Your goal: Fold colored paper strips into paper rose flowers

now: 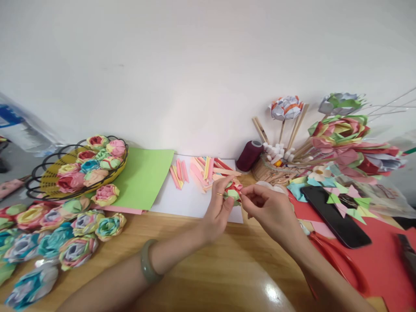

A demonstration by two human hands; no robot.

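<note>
Between my two hands, above the front edge of a white sheet (178, 203), is a small red and green paper flower (232, 194). My left hand (217, 210) is closed around its left side, thumb in front and fingers behind. At its right edge my right hand (266, 206) pinches with thumb and forefinger; the pinched bit is too small to make out, but it looks like a petal of the flower. Just behind the hands lie folded paper strips (208, 170) in pink, yellow and red, with a smaller bunch of strips (179, 173) to their left.
A yellow basket (48, 180) of paper flowers stands left on green paper (146, 173), with more paper flowers (78, 251) before it. At right are a thread spool (249, 155), a woven holder (271, 171) with stemmed flowers, a phone (338, 219), red-handled scissors (341, 260) and red paper (390, 260).
</note>
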